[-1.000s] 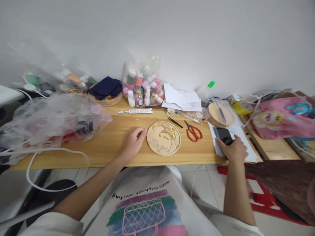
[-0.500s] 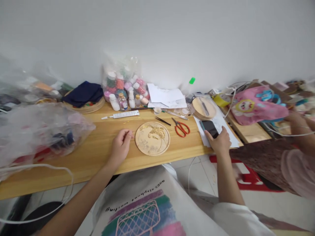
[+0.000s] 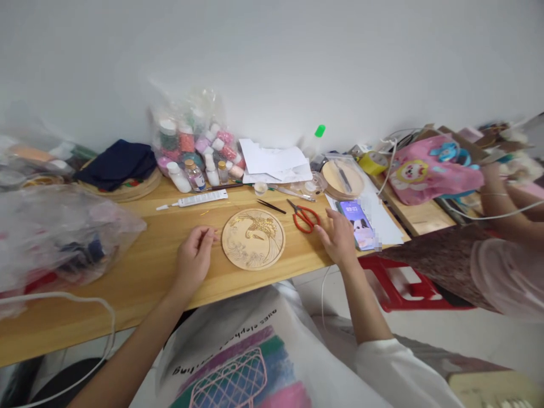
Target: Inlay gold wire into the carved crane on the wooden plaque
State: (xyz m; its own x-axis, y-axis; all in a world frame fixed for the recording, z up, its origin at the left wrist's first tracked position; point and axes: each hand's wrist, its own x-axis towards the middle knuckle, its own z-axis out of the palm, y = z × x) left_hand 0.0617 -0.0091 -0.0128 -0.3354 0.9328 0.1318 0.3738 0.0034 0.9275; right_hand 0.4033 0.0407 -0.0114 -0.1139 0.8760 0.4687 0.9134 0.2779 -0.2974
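A round wooden disc (image 3: 254,239) with a gold and line-drawn bird design lies flat on the table. Left of it rests my left hand (image 3: 196,256), thumb and fingers pinched together; what they hold, if anything, is too small to tell. My right hand (image 3: 339,238) holds nothing, its fingers apart, between red-handled scissors (image 3: 305,217) and a phone (image 3: 358,224) with a lit screen. Black tweezers (image 3: 272,206) are just behind the disc. A white glue tube (image 3: 203,198) lies farther back on the left.
A plastic bag of coloured jars (image 3: 191,139) and small bottles (image 3: 196,175) stand by the wall. White papers (image 3: 276,164) are beside them. A clear plastic bag (image 3: 85,232) covers the left side. At right, another person's hand (image 3: 493,178) is at a pink bag (image 3: 431,170).
My right hand has let go of the phone and moved left toward the scissors. The phone's dark screen is now lit. My left hand keeps its pinch beside the disc.
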